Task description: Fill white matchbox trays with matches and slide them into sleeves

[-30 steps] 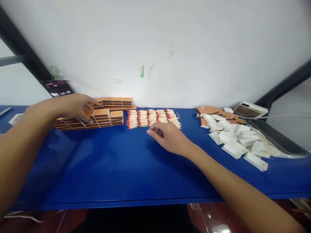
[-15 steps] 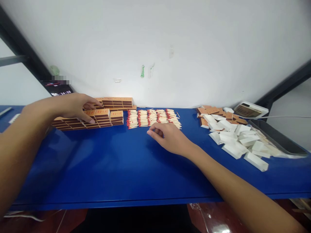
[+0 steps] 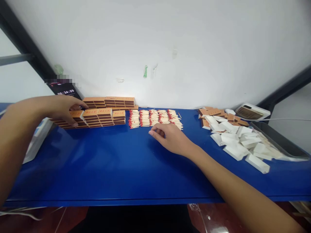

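We place our left hand [image 3: 57, 108] at the left part of the front matchbox stack [image 3: 104, 117], thumb against the front face and fingers spread over the top; we cannot tell whether it grips a box. Our right hand [image 3: 171, 137] is loosely curled, palm hidden, just in front of the rows of matches [image 3: 155, 118]. White cardboard pieces [image 3: 230, 137] lie heaped on the right of the worktop [image 3: 116, 171].
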Demonstrator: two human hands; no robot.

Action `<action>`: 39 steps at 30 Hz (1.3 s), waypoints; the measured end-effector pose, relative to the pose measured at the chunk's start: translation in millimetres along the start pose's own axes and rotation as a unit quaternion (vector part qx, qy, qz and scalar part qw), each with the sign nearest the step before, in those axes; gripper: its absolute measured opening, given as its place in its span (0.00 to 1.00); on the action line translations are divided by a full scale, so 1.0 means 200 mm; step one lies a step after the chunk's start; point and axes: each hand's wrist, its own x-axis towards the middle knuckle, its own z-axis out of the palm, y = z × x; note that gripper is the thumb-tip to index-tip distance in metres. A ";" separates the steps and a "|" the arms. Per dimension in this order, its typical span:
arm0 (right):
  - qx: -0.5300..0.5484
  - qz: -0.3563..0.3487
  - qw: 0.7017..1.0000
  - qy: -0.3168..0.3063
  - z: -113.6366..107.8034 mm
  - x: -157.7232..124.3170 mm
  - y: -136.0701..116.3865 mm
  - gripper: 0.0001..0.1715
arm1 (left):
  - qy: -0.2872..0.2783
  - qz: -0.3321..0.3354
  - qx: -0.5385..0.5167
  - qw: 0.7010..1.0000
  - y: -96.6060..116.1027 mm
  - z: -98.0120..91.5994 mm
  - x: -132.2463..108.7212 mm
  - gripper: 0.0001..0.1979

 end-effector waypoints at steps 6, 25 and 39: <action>0.000 0.000 1.000 0.000 0.00 0.01 -0.01 0.12 | -0.030 0.035 -0.003 0.999 0.09 0.01 -0.04 0.45; 0.002 -0.001 1.000 -0.001 0.00 0.00 -0.01 0.11 | -0.030 0.015 -0.015 0.999 0.14 0.06 -0.07 0.48; -0.002 0.000 1.000 -0.001 -0.01 0.00 -0.01 0.10 | -0.019 0.025 -0.028 0.999 0.13 0.06 -0.06 0.59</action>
